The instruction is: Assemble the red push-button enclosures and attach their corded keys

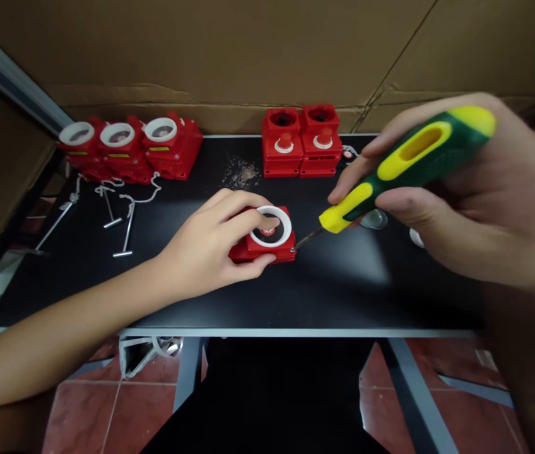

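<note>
My left hand (223, 243) is closed around a red box-shaped unit (287, 238) lying on the black table, its fingers over a white ring that frames a dark round window. In my right hand (442, 202) is a green and yellow screwdriver (409, 157), gripped by the handle. Its metal shaft slants down to the left, and the tip meets a small screw at the right corner of the red unit. Part of the unit is hidden under my left hand.
Three similar red units with white rings (161, 130) stand at the back left, with small metal hammers (128, 230) on white cords before them. Two red units (320, 142) with open round holes stand at the back centre. Pale crumbs (240, 173) lie near them. Cardboard (229, 50) walls the back.
</note>
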